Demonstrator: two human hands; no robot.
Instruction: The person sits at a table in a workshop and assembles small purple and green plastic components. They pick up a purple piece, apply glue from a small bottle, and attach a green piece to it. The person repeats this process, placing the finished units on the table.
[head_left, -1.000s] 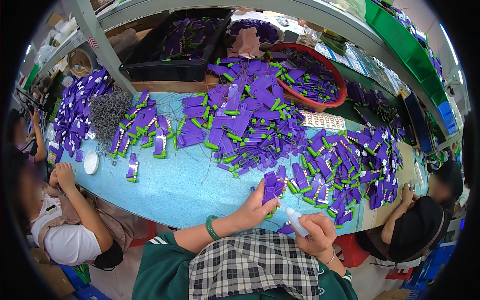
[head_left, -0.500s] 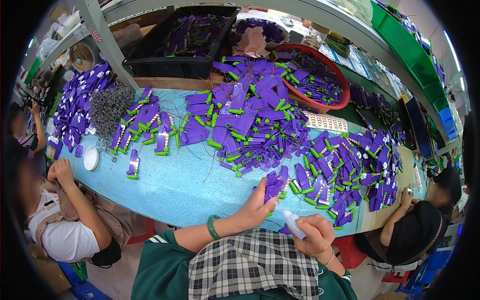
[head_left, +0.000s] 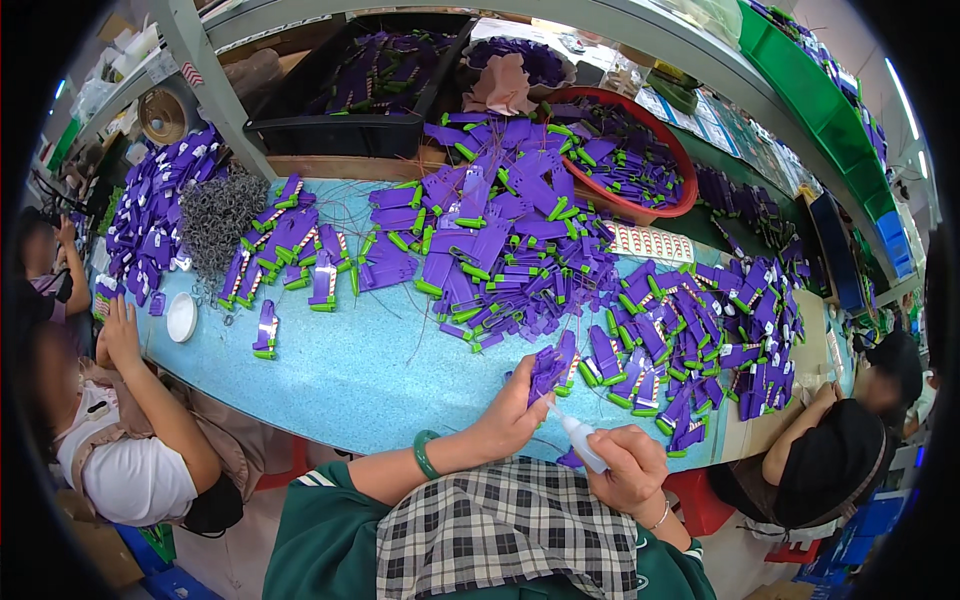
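Observation:
Near the table's front edge my left hand (head_left: pixel 508 412) is closed around a purple plastic part (head_left: pixel 546 372), held tilted above the surface. My right hand (head_left: pixel 628 466) grips a small white squeeze bottle (head_left: pixel 583 442) whose thin nozzle points up and left. The nozzle tip is at the lower edge of the purple part; whether it touches cannot be made out. Just beyond my hands a purple and green piece (head_left: pixel 566 360) lies on the table. A big heap of purple parts with green ends (head_left: pixel 500 240) spreads across the middle, and another pile (head_left: pixel 680 340) lies to the right.
Far back stand a black bin (head_left: pixel 340 135) and a red basin (head_left: pixel 690 190), both holding purple parts. Grey metal rings (head_left: pixel 222 220) and a white dish (head_left: pixel 182 317) are at left. A shelf post (head_left: pixel 212 90) rises behind. Co-workers sit on both sides.
My hands stay nearly in place, with the bottle tilted slightly differently. The co-worker at left has raised a hand with fingers extended; the one at right has shifted their arm.

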